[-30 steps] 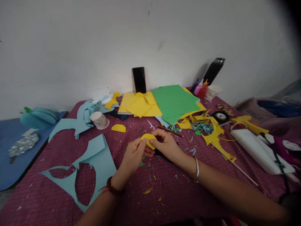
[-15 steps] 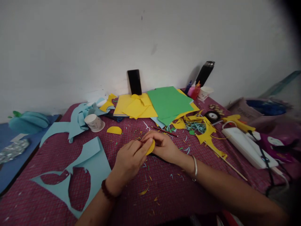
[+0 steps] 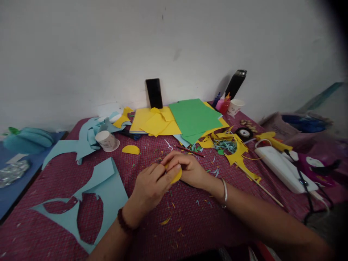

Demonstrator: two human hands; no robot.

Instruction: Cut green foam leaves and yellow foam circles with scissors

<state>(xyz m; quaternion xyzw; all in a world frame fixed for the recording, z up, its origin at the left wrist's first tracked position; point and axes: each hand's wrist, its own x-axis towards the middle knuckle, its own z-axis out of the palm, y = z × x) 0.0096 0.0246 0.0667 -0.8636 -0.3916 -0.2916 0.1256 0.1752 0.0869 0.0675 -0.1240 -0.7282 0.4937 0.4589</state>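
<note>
Both my hands meet over the middle of the maroon checked cloth [image 3: 190, 224]. My left hand [image 3: 150, 185] and my right hand [image 3: 187, 168] pinch a small yellow paper piece [image 3: 176, 176] between their fingertips, and most of the piece is hidden by the fingers. A second yellow half-round piece [image 3: 131, 149] lies on the cloth to the upper left. A red pencil [image 3: 190, 150] lies just beyond my right hand. Small paper clippings are scattered around my hands.
A blue sheet with cut-out holes [image 3: 89, 203] lies at left, beside a tipped paper cup [image 3: 107, 140]. Yellow sheets [image 3: 154, 121] and green sheets [image 3: 193, 116] are stacked at the back, by a phone [image 3: 153, 93] leaning on the wall. A glue gun [image 3: 272, 139], white box [image 3: 282, 168] and bottle [image 3: 235, 84] are at right.
The yellow piece has turned from flat and showing to edge-on between my fingers. My left hand has closed over it, and the view has shifted slightly.
</note>
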